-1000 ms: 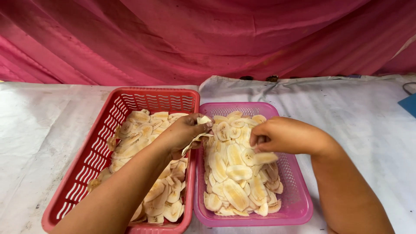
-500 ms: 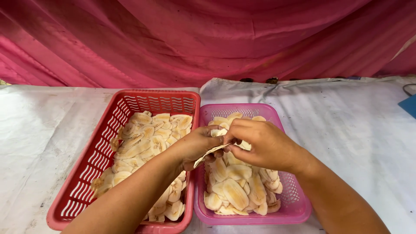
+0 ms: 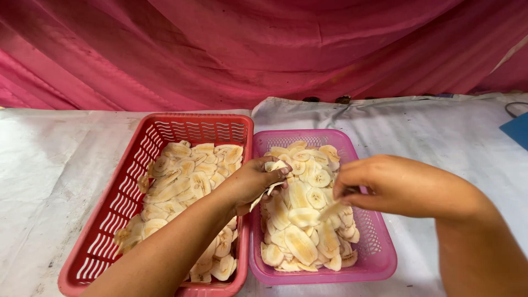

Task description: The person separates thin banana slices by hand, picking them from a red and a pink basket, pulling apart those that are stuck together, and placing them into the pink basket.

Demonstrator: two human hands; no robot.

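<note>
Two plastic baskets sit side by side on a white-covered table. The red basket [image 3: 113,212] on the left and the pink basket [image 3: 374,247] on the right both hold several pale banana slices. My left hand [image 3: 254,181] hovers over the seam between the baskets, fingers closed on a thin banana slice [image 3: 272,175]. My right hand [image 3: 388,184] is over the pink basket's right half, pinching another slice [image 3: 331,210] by its end. The two hands are apart.
A pink cloth [image 3: 264,49] hangs as a backdrop behind the table. The white table covering [image 3: 49,165] is wrinkled and stained. A blue object [image 3: 517,129] lies at the right edge, with a thin cable near it.
My hands were together over the pink basket half a second ago. They have since pulled apart, the right moving right with a slice, the left staying near the basket seam.
</note>
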